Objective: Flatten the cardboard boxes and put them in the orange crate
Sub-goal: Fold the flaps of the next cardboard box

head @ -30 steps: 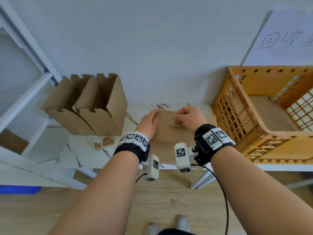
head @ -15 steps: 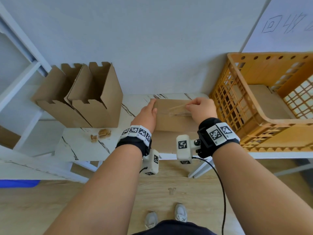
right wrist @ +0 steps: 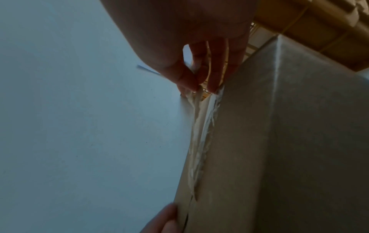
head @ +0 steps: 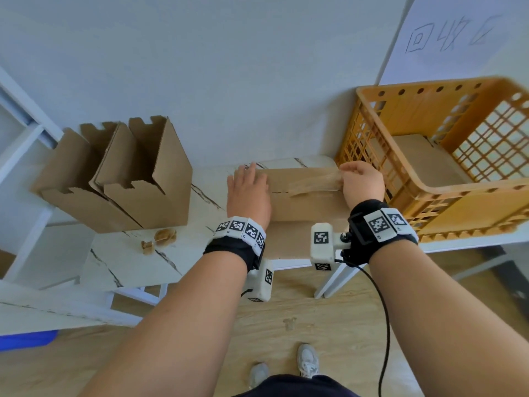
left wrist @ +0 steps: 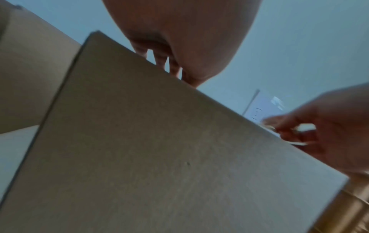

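The orange crate [head: 429,156] is set at the right, flat cardboard inside. Two open boxes [head: 123,173] are stood far left. The taped box [head: 303,207] is pressed by the flat left hand [head: 247,193]; its tape [head: 315,183] is pinched by the right hand [head: 362,181].

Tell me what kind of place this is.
Probably a small indoor recycling or packing corner, not a kitchen: a marble-patterned table against a plain wall carries open cardboard boxes, an orange crate and a handwritten paper sign above it.
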{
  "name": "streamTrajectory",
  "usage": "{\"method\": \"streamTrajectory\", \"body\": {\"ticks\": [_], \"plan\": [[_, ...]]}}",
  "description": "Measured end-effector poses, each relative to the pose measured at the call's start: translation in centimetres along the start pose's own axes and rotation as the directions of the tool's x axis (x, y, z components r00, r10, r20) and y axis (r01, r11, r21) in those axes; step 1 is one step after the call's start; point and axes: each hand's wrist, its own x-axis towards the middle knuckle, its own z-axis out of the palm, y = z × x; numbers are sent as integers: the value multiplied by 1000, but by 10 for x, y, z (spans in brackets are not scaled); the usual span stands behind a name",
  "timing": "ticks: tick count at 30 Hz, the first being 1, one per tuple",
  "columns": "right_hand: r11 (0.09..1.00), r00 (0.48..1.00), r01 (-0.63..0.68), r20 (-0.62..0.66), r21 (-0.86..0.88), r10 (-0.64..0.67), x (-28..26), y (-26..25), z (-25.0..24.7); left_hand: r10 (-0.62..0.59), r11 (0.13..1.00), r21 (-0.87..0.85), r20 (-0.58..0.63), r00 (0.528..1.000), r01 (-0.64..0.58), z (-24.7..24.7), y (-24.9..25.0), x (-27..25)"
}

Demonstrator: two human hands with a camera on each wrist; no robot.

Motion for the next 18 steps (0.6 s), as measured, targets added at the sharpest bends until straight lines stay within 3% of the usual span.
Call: {"method": "streamTrajectory", "body": {"ticks": [3, 7, 9, 11, 15, 16, 18], "plan": [[1000, 998, -6, 64, -10, 6, -6, -4, 0, 82, 996, -28, 71, 994, -80, 6, 16, -8], [959, 995, -44, 77, -279, 68, -13, -19, 3, 97, 993, -74, 78, 992, -91, 7, 15, -10], [960, 989, -30, 133, -280, 70, -15, -22, 5, 103, 992, -78, 89, 991, -96, 6, 13, -10], [933, 979, 68, 204, -353, 6, -16, -22, 9, 104, 993, -70, 92, 990, -98, 5, 14, -10], [794, 965, 187, 260, -579, -38, -18, -20, 19, 112, 992, -67, 81, 990, -107, 6, 16, -12], [789, 967, 198, 246, -581, -62, -19, -19, 21, 116, 992, -63, 80, 990, -111, 6, 16, -11], [869, 974, 183, 207, -461, -95, -20, -17, 23, 119, 991, -65, 80, 990, -114, 6, 16, -11]]}}
